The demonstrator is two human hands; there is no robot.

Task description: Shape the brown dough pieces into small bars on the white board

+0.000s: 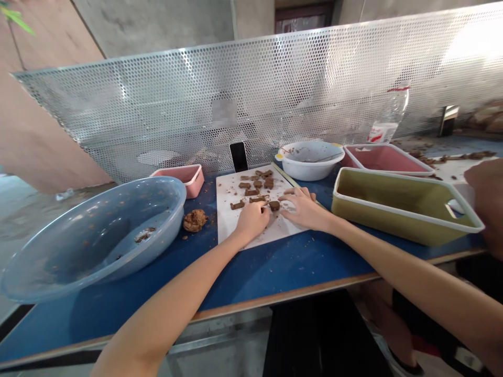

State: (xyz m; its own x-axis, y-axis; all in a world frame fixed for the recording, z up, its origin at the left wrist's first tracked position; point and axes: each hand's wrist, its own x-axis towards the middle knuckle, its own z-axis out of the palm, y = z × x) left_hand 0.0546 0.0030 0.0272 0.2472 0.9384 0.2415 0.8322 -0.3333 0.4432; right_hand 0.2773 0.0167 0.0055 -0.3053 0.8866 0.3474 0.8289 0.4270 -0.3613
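Observation:
A white sheet [228, 230] lies on the blue table, bearing several small brown clay-like pieces [252, 192] and crumbs. Over the sheet's lower middle is my left hand [253, 220], thumb and index finger close together beside a brown lump [274, 205]; whether anything is between the fingertips is too small to tell. My right hand [301, 209] is on the other side of that lump, its fingers spread and nothing visibly held. A larger brown clump [195, 220] sits left of the sheet.
A large blue basin [90, 262] and a pink box [195, 181] stand left. A phone [238, 156] leans against the perforated metal panel [157, 120]. Right are a white basin [310, 168], green bin [393, 220], pink bin [389, 158], bottle [389, 118] and another person's arm [487, 193].

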